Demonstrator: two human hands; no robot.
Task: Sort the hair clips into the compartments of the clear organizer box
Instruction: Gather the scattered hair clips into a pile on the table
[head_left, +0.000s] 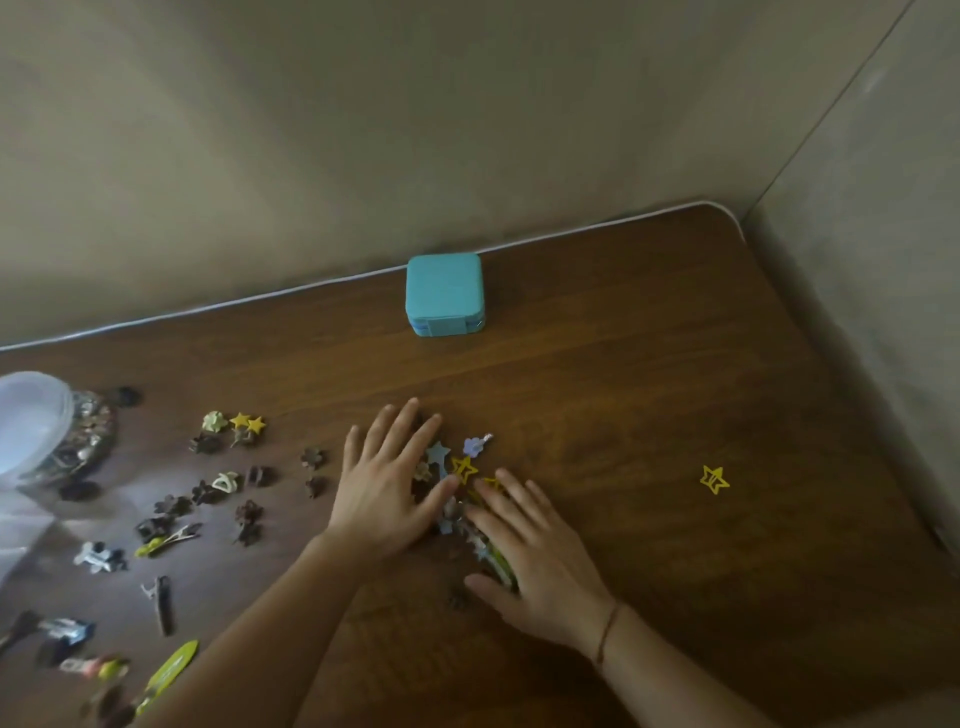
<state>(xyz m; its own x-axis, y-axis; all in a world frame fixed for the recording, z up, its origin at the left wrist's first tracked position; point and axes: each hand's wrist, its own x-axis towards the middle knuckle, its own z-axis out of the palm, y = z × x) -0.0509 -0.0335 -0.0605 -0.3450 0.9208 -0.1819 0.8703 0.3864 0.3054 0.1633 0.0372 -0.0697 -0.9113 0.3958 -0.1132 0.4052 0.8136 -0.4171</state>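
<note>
I've got both hands flat, left hand (387, 491) and right hand (535, 556), each grip wide, nothing held, corralling a clip pile (457, 493) mid-bench (649, 395). More clips (208, 499) scattered left. Clear box not identifiable.

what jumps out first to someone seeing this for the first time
Two bare hands, left hand and right hand, lie flat over a pile of hair clips at the table's middle. A teal square case sits alone by the far edge, and one yellow star clip lies apart on the right.
</note>
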